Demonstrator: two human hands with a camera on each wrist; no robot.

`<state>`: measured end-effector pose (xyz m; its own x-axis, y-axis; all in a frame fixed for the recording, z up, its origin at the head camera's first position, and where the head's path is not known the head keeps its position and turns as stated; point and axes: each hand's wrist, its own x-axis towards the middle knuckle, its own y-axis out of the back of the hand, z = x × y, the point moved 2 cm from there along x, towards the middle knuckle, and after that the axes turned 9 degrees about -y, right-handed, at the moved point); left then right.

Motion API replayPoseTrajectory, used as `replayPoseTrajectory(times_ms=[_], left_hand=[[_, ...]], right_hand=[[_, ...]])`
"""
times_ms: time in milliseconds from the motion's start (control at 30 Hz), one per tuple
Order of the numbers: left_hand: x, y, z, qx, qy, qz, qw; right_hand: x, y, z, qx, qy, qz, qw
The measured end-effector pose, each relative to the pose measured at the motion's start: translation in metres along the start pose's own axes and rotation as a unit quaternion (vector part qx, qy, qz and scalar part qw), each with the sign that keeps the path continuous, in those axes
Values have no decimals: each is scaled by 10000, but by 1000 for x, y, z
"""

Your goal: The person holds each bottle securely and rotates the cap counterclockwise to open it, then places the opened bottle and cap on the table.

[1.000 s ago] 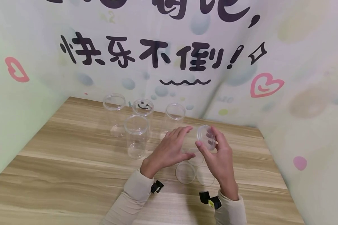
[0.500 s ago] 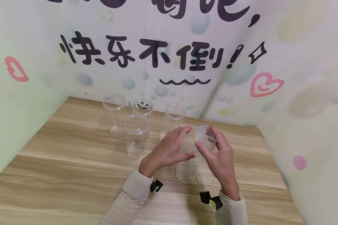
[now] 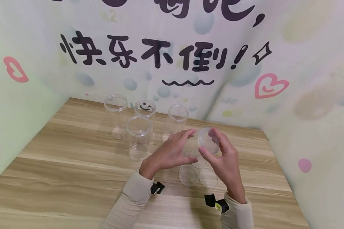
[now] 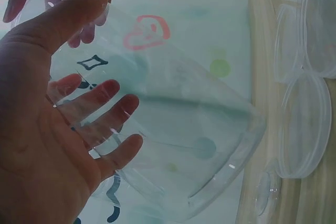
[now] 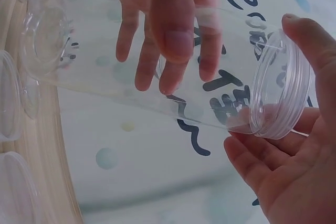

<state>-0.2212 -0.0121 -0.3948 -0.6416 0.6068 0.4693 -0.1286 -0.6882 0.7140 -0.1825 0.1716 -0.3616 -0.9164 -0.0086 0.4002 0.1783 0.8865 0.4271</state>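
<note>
A clear plastic jar (image 5: 157, 72) is held up off the table, lying tilted between both hands, its mouth towards the right hand. My left hand (image 3: 170, 151) grips the jar's body, with its fingers round one side and the thumb across the other. At the mouth end, my right hand (image 3: 223, 159) holds a clear round lid (image 5: 283, 87) by its rim, thumb on one side and fingers on the other. The lid sits at the jar's mouth; how tightly cannot be told. Most of the jar barely shows in the head view because it is transparent.
Several clear jars without lids stand upright at the back left, the nearest jar (image 3: 139, 140) just left of my left hand. Several flat clear lids (image 3: 188, 175) lie on the wooden table (image 3: 74, 178) below the hands. A printed wall (image 3: 126, 79) rises behind the table.
The right hand has turned slightly, and the lid's edge in the head view has shifted a little left. The left wrist has drifted slightly left, still gripping the jar.
</note>
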Motion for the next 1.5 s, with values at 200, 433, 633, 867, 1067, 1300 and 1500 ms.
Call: replayPoseTrajectory(times_ms=[200,433,633,867,1067,1300,1500], left_hand=[[-1,2,-2,-82,-33,-50,9999],[-1,1,-3,-98,24,-71,9999],[-1,2,-2,-172,50,-108,9998],[-1,2,-1,-109,47,-116,9999],[-2,2,0,11,72,-20,10000],[-1,1,0,87,134,397,9991],[2,-5,2,418,131,519,9977]], right_hand=[[0,0,0,-24,-72,-428,9991],[-1,1,1,16,-60,-674,9977],[-2,2,0,169,138,-820,9964],[-2,2,0,48,388,-952,9947],[-2,3,0,71,-109,-954,9954],[-1,3,0,291,-514,-102,9982],[-2,1,1,-162,-759,260,9966]])
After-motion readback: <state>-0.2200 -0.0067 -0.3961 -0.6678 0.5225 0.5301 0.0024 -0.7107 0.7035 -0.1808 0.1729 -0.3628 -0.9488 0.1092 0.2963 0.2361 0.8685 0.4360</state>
